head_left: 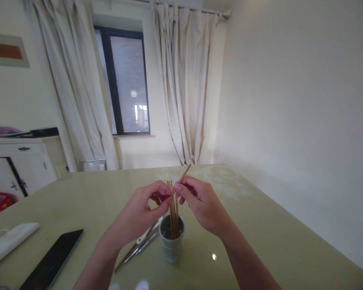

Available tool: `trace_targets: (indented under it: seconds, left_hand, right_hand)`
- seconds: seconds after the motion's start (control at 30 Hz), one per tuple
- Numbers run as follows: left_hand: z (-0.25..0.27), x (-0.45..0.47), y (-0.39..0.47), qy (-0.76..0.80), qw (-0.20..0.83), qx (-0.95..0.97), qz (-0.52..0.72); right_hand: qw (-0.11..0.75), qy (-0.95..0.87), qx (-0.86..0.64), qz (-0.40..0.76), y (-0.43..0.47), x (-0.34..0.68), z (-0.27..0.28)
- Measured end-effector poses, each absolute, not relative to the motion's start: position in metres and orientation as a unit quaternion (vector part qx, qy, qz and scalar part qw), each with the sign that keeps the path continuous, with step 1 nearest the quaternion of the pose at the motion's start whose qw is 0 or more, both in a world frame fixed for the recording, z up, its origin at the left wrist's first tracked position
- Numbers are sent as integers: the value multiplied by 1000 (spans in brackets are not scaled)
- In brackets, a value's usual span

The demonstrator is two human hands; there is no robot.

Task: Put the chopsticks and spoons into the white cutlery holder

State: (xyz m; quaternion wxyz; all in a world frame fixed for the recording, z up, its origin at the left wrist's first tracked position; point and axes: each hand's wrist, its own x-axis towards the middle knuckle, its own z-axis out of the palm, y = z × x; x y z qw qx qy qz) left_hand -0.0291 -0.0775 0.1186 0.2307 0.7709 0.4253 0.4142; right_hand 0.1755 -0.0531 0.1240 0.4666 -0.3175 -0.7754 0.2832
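A light brown chopstick [186, 171] slants up to the right above a grey cup [172, 251]. Its lower part is pinched between the thumb and fingers of my right hand [202, 201]. My left hand [148, 205] is closed, its thumb and fingertips meeting at the lower end of the same chopstick. Several more chopsticks [174, 225] stand upright in the cup, right beneath my fingers. Left of the cup, partly behind my left wrist, lie metal utensils [145, 244] and another brown stick [124, 259]. A white piece with a hole [140, 239] lies among them.
A black tablet or phone [53, 257] and a long white object [15, 241] lie at the left of the glossy greenish table [278, 257]. A white cabinet [30, 157] and a red container [1, 204] stand beyond its left edge. A wall [305, 121] borders the right side.
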Motion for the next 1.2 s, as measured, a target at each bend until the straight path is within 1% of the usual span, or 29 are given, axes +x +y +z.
trace_targets:
  seconds: [0.1, 0.17, 0.2, 0.27, 0.37, 0.5, 0.67, 0.8, 0.9, 1.03, 1.2]
  left_hand:
    - [106, -38, -60, 430, 268, 767, 394]
    - [86, -54, -41, 481, 261, 765, 339]
    - [72, -63, -30, 531, 238, 759, 292]
    - [43, -80, -13, 652, 142, 732, 138]
    - [3, -97, 2, 696, 134, 702, 66]
    - [-21, -101, 7, 689, 167, 704, 43]
    - [-22, -96, 9, 655, 205, 726, 50]
    - [-23, -93, 10, 654, 202, 727, 49]
    - [-25, -93, 8, 674, 174, 717, 40]
    - [-23, -98, 5, 715, 122, 688, 20]
    - [4, -106, -1, 746, 67, 663, 23]
  right_hand:
    - [482, -766, -348, 246, -53, 185, 128]
    - [484, -764, -382, 189, -50, 192, 129]
    - [480, -765, -398, 163, -48, 196, 130]
    - [464, -768, -422, 129, -45, 200, 131]
    - [422, -784, -442, 107, -43, 199, 130]
    - [339, -813, -466, 87, -40, 191, 124]
    - [232, -831, -500, 70, -35, 182, 112]
    - [168, -830, -528, 68, -28, 177, 102]
    - [148, -825, -541, 63, -22, 176, 96]
    - [142, -824, -545, 60, -18, 173, 91]
    - [134, -827, -541, 76, -17, 172, 87]
